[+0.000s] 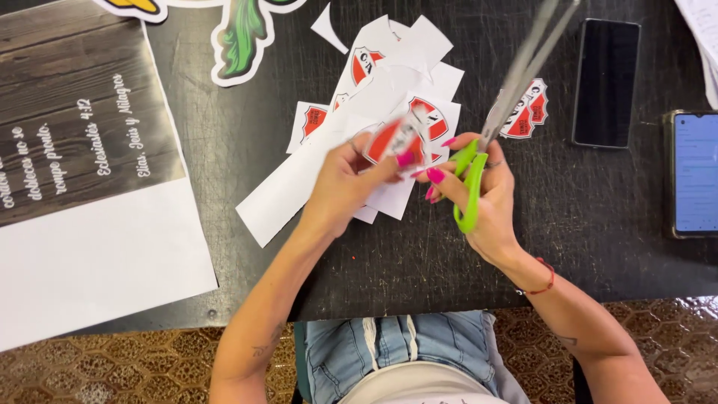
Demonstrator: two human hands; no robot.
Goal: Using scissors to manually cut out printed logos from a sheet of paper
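Two hands meet over the middle of the dark bench (598, 217). The left hand (348, 183) pinches a small paper cutout (393, 141) with a red and white shield between thumb and fingers, raised just above a loose pile of paper scraps (299, 187). The right hand (490, 202) is closed through the green handles of a pair of scissors (493, 123), blades pointing toward the far edge and blurred, so I cannot tell how far they gape. The cutout is small and the fingers sit close to the blades; a hurried snip could nick a fingertip or slice into the printed shield. Near the right edge lie two phones (606, 82), and a finished shield sticker (527, 112) rests beside the blades.
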